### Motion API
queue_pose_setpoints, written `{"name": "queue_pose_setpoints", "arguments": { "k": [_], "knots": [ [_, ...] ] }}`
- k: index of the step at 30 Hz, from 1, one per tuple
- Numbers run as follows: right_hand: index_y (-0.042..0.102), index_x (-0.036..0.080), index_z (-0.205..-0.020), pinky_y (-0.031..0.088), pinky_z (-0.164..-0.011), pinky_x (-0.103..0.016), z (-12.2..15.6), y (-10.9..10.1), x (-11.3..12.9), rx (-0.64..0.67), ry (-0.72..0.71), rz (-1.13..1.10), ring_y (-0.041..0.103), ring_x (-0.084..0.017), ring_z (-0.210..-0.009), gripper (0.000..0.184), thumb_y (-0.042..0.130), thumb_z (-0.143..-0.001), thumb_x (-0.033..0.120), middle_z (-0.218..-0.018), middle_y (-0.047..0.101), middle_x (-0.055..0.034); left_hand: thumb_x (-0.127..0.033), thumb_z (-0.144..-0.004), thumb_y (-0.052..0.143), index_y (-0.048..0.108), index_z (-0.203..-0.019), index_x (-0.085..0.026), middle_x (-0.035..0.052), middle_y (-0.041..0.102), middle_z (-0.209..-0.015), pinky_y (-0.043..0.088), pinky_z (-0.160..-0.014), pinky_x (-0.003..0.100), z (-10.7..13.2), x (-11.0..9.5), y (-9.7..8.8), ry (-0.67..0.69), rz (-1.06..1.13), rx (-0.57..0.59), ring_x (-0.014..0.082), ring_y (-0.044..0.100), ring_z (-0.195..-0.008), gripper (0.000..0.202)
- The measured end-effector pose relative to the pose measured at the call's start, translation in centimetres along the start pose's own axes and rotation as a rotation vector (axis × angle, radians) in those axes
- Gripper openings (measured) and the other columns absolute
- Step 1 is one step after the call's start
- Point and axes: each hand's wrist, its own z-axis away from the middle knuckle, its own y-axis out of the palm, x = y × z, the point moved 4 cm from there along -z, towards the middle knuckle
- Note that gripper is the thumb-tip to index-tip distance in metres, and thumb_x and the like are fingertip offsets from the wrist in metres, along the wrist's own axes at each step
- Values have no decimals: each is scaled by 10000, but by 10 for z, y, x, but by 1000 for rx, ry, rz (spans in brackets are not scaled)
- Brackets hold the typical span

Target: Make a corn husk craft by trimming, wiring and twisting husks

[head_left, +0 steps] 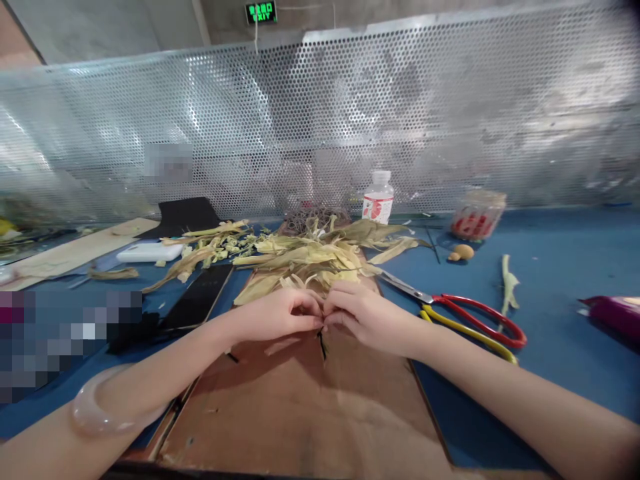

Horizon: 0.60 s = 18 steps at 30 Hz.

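My left hand [280,313] and my right hand [363,313] meet fingertip to fingertip over a brown cardboard sheet [310,400]. Both have their fingers pinched together on a small dark strand [321,341] that hangs down between them. Just beyond the fingers lies a pile of dry yellow-green corn husks [310,257]. A pale bangle [100,407] circles my left wrist.
Red and yellow-handled scissors [470,319] lie right of the cardboard on the blue table [550,267]. Behind stand a white bottle [378,198], a clear tub with red contents [477,215], and a perforated metal screen [350,113]. A black strip [197,297] and white case [150,252] lie left.
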Motion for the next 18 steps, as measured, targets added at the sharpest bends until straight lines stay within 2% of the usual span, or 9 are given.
{"name": "queue_pose_setpoints", "arguments": {
  "k": [6,12,15,18],
  "knots": [
    [559,136,-779,358,-687,-263,0,6,-1,39,48,54,469,-142,-747,160,452,-896,164,-783,531,-40,-358,-804,518,632,-845,-169,31,632,-962,407,-778,253,0,2,0,-26,-33,-5,166,564,-863,225],
    [557,137,-791,350,-676,-262,-1,8,0,66,82,71,481,-140,-741,201,431,-917,231,-774,549,-38,-429,-760,570,625,-843,-172,7,608,-869,394,-665,227,-1,2,1,-30,-14,-14,135,526,-754,276],
    [570,138,-786,343,-655,-255,-3,9,1,77,77,78,482,-136,-718,212,443,-914,249,-756,556,-33,-433,-742,594,610,-811,-170,-13,589,-797,381,-642,219,-1,2,0,-34,-12,-35,122,503,-715,272],
    [582,139,-766,334,-638,-251,-4,10,0,76,70,87,477,-133,-696,228,448,-912,253,-732,556,-31,-403,-752,594,620,-812,-168,-14,593,-814,382,-655,213,-2,1,0,-6,-9,-38,120,509,-729,244]
  ]
}}
